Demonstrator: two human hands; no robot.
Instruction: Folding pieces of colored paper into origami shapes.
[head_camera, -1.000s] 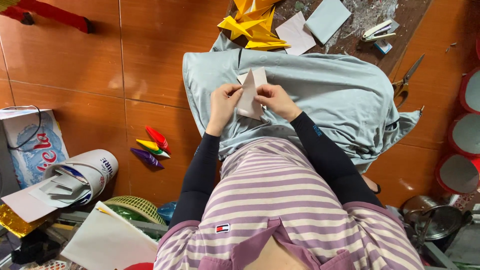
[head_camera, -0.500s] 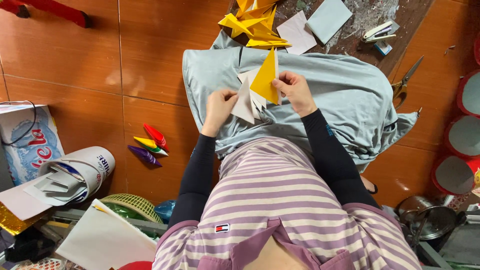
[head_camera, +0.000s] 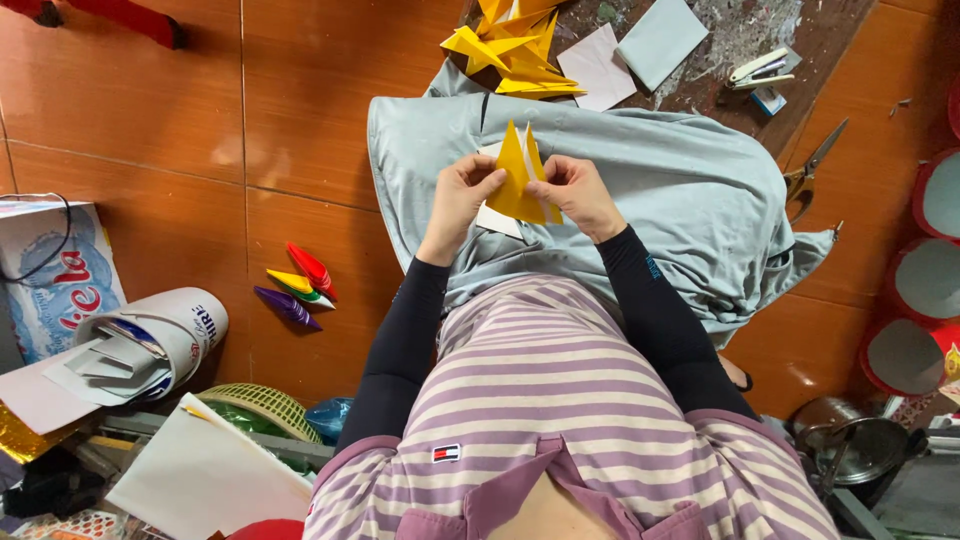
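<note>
Person seated on the floor, both hands up over the lap, working a yellow paper piece (head_camera: 520, 180). Left hand (head_camera: 462, 195) pinches its left edge, fingers pressed together on the paper; right hand (head_camera: 578, 192) pinches the right side the same way. The piece sits between the two hands, held above the grey trousers (head_camera: 660, 190), not resting on them.

Progress, judging by shape: the paper is already folded into a tall pointed triangle, tip up, with a second layer showing as a slim white sliver beside the yellow face, so several folds look done. It does not yet match the finished yellow folded pieces (head_camera: 510, 55) piled ahead on the dark board (head_camera: 740, 30), which show more spread points; more folding looks left. A bit of white paper (head_camera: 495, 218) shows under the hands on the lap.

Look of the piece: bright yellow one side, white on the other, crisp edges, flat.

Around: white paper sheets (head_camera: 630, 55) beyond the knees, a stapler (head_camera: 757, 68), scissors (head_camera: 815, 165) at right, small coloured folded cones (head_camera: 295, 285) on the orange tile floor (head_camera: 150, 130) at left.
</note>
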